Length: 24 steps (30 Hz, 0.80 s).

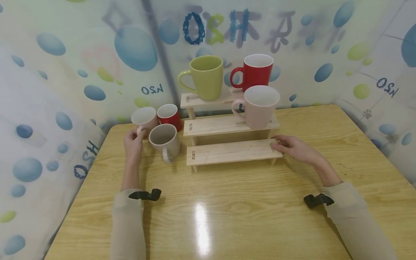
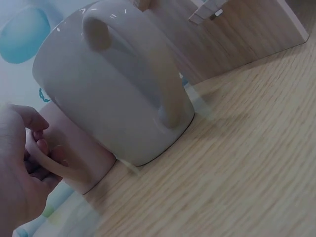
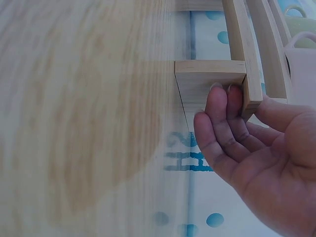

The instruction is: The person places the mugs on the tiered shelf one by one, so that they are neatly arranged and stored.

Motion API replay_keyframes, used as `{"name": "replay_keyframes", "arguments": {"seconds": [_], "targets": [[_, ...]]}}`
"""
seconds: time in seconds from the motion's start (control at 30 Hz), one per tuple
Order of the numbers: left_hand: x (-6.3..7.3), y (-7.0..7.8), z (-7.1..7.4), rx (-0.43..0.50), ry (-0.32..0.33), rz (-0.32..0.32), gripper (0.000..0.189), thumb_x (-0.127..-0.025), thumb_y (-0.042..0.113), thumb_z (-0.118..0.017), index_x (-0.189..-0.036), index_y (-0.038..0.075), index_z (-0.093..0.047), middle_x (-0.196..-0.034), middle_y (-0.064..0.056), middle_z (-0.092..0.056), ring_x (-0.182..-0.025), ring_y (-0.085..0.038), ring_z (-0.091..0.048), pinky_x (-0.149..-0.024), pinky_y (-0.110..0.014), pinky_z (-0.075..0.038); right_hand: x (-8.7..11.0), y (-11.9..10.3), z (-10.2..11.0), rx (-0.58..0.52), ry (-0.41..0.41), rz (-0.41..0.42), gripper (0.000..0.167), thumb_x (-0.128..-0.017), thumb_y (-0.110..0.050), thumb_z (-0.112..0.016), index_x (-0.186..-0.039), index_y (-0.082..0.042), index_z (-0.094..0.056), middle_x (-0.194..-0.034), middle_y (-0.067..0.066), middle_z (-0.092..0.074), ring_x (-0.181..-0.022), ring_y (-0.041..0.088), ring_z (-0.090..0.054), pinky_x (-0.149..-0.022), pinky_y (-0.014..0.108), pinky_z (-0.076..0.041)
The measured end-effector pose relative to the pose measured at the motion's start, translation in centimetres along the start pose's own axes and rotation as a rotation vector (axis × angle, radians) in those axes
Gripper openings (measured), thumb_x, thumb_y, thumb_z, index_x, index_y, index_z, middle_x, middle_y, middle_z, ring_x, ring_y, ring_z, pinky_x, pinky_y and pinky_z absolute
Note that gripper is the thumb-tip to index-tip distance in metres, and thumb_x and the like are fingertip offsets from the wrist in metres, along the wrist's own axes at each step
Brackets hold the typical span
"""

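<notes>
Gripping a pale pink mug (image 1: 150, 124) and a wooden rack (image 1: 224, 125), one with each hand.
Left hand's grip (image 1: 132, 143) curls round the handle (image 2: 61, 170); the mug stands on the bench (image 1: 234, 209), left of the rack, beside a grey mug (image 1: 172, 143). Right hand's grip (image 1: 294, 148) pinches the lowest shelf's (image 1: 227, 152) right end. Backdrop letters (image 1: 216, 29) resemble mirrored "H2O".

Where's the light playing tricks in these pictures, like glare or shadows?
Head view: a bright white glare streak on the table; left wrist view: rather dim, with small glints near the top of the grey mug; right wrist view: a broad, soft-edged darker patch, probably a shadow, across the table.
</notes>
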<state>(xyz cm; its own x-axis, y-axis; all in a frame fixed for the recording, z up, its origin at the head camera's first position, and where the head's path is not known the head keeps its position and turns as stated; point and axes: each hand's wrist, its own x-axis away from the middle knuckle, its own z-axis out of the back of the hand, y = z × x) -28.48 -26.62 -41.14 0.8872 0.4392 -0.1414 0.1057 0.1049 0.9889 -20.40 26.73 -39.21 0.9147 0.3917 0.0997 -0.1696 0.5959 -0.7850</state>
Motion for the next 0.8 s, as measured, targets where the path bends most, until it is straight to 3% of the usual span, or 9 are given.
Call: {"name": "replay_keyframes", "arguments": {"seconds": [0.2,0.37,0.53,0.63,0.8], "targets": [[0.0,-0.2,0.0,0.013,0.038,0.004,0.020,-0.090,0.009,-0.060,-0.074,0.010,-0.050,-0.068,0.006,-0.049,-0.068,-0.010,-0.047,-0.063,-0.024,-0.040,0.0,0.0,0.0,0.003,0.000,0.003,0.057,-0.107,-0.026,-0.052,-0.146,0.013,-0.037,-0.134,0.030,-0.056,-0.119,0.039,-0.056,-0.097,0.054,-0.047],[0.1,-0.1,0.0,0.022,0.115,0.001,0.025,-0.086,0.002,-0.051,-0.068,0.012,-0.037,-0.068,0.004,-0.033,-0.064,-0.009,-0.033,-0.054,-0.019,-0.029,-0.1,0.0,0.1,0.007,-0.001,0.015,0.056,-0.107,-0.024,-0.051,-0.146,0.014,-0.037,-0.132,0.029,-0.057,-0.117,0.038,-0.057,-0.095,0.052,-0.048],[0.2,0.3,-0.2,0.102,0.185,0.012,0.027,-0.083,-0.003,-0.046,-0.067,0.015,-0.033,-0.067,0.003,-0.034,-0.060,-0.007,-0.033,-0.051,-0.017,-0.025,-0.1,0.0,0.1,0.012,0.003,0.020,0.055,-0.107,-0.024,-0.052,-0.145,0.013,-0.039,-0.131,0.028,-0.058,-0.116,0.037,-0.057,-0.095,0.052,-0.048],[0.9,1.4,-0.3,0.151,0.198,0.014,0.028,-0.080,-0.006,-0.045,-0.066,0.014,-0.031,-0.062,0.004,-0.032,-0.056,-0.006,-0.032,-0.049,-0.017,-0.025,-0.1,0.0,0.1,0.011,0.002,0.015,0.055,-0.107,-0.024,-0.052,-0.146,0.013,-0.038,-0.132,0.028,-0.057,-0.117,0.037,-0.057,-0.095,0.052,-0.047],[0.6,1.5,-0.4,0.254,0.269,-0.017,0.030,-0.078,-0.008,-0.044,-0.065,0.015,-0.030,-0.058,0.007,-0.027,-0.052,-0.003,-0.028,-0.048,-0.016,-0.023,-0.1,0.0,0.1,0.012,-0.001,0.002,0.057,-0.107,-0.025,-0.052,-0.146,0.013,-0.037,-0.133,0.029,-0.056,-0.119,0.039,-0.056,-0.096,0.054,-0.047]]}}
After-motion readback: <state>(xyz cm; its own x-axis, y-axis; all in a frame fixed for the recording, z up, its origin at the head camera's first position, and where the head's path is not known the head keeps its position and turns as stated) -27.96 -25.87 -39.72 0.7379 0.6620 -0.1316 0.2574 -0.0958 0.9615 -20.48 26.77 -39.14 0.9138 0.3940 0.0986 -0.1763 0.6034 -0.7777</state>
